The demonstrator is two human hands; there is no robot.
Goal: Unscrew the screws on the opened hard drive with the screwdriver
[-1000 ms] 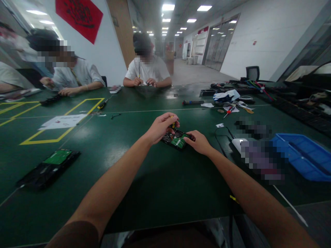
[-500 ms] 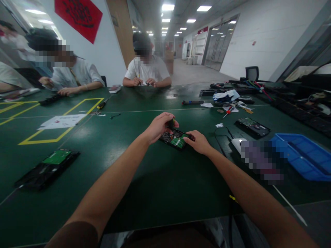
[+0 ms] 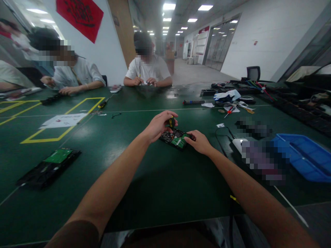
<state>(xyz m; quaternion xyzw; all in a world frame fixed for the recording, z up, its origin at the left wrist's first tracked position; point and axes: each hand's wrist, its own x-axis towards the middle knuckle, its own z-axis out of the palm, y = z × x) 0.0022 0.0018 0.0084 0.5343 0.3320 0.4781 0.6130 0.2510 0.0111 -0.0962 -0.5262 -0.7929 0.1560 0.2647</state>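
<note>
My left hand (image 3: 160, 126) is closed around the black and yellow handle of a screwdriver (image 3: 171, 121), held upright over a small black device (image 3: 178, 140). The tool's tip is hidden by my fingers and the device. On the device's top face a green circuit board (image 3: 179, 141) shows beside dark parts. Its right end is gripped by my right hand (image 3: 198, 141), thumb on top. The device rests on the green table (image 3: 165, 179).
Similar black device (image 3: 50, 167) lies at the left. To the right are a blue tray (image 3: 305, 162), a white object (image 3: 238, 144) with a cable, and a red screwdriver (image 3: 229, 111). A yellow-handled screwdriver (image 3: 102, 104) and co-workers (image 3: 148, 69) are across the table.
More yellow shows on the screwdriver handle now, so it appears turned in my left hand. My right hand keeps its place on the device. The whole view has shifted slightly.
</note>
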